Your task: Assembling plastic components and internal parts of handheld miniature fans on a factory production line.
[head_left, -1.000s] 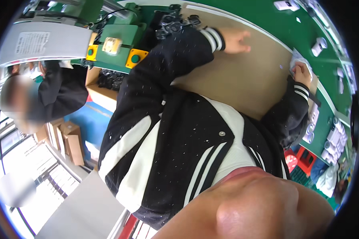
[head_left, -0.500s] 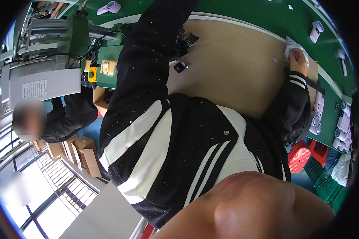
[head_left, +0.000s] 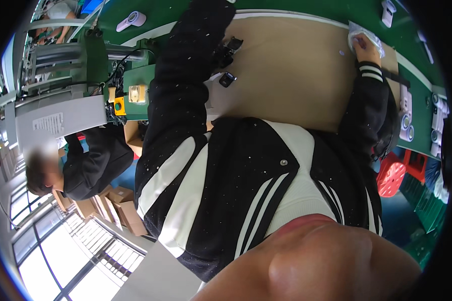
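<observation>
Nearest the chest is the tan board (head_left: 291,75), w/ a small black gadget (head_left: 228,80) lying toward its L side, just beside the L sleeve (head_left: 188,65). A bit further up, the jumble of black parts (head_left: 227,53) sits against that same sleeve, partly hidden by it. L hand is out of frame past the top edge, so can't tell if it's spread or gripping (annoying, from where I stand). R hand (head_left: 365,49) is across at the board's far R corner, fingers bent in on a clear plastic bag (head_left: 372,37); can't tell if they're pinching anything. The bag lies under & beyond those fingers, long axis slanting from far L to near R. R hand's on it; the black parts are well apart from it, on the L arm's side. Further off: a lilac device (head_left: 131,21) on the green tabletop (head_left: 306,6), plus a co-worker (head_left: 98,163) past the machine (head_left: 60,113).
</observation>
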Available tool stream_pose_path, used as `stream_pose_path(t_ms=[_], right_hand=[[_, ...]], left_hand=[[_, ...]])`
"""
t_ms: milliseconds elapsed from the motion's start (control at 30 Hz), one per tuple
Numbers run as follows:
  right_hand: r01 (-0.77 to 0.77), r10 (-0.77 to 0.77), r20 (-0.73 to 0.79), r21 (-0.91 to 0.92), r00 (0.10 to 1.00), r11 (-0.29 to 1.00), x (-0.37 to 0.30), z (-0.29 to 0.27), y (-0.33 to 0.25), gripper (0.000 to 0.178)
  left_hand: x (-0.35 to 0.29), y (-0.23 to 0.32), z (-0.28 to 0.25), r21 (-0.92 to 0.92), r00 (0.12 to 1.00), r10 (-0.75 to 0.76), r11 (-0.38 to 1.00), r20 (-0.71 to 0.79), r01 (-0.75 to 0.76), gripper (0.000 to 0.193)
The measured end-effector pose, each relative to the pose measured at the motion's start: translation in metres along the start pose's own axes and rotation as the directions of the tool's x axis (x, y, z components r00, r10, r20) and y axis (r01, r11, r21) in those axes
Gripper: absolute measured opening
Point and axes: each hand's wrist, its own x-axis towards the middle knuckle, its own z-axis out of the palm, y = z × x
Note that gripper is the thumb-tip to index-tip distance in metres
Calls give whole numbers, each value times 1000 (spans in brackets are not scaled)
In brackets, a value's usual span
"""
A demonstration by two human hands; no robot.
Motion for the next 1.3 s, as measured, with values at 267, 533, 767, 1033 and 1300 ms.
stream_pose_path(t_ms=[267,533,767,1033,1300], right_hand=[[7,7,-138,99,990,995,6,6,0,24],[122,-86,-173,204,981,971,-7,-1,-6,20],[87,-8,-116,690,993,718,-47,-28,-47,17],[-179,-486,344,918,803,353,-129,23,-175,16],[-120,-525,286,937,801,328,-142,44,-181,14]], left_hand=[[-68,20,-12,-572,817,75,751,572,331,32],[-116,59,2,-380,776,104,907,622,183,34],[-154,56,-61,233,916,-143,971,375,56,37],[-184,59,-47,500,945,-129,865,301,-41,31],[-187,63,-49,381,939,-310,894,150,234,17]])
